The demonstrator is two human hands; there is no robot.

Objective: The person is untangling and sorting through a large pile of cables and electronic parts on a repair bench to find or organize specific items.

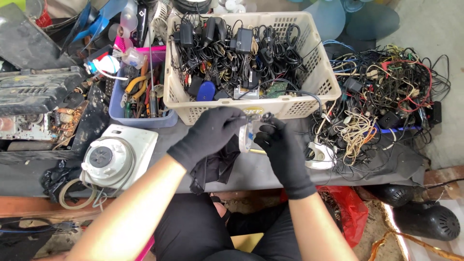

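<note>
Both forearms reached forward; the left hand (211,134) and the right hand (282,147), black-gloved, met with fingers curled in a closed grip.

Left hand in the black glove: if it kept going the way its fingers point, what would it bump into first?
The left hand points right, so it would first meet the small clear part it already touches, then the right hand just beyond.

A single camera sat on the person's head and looked steeply down, close over the bench (261,169). It faced forward past the forearms to a basket (319,77) at the far side, with the person's lap at the lower edge.
</note>
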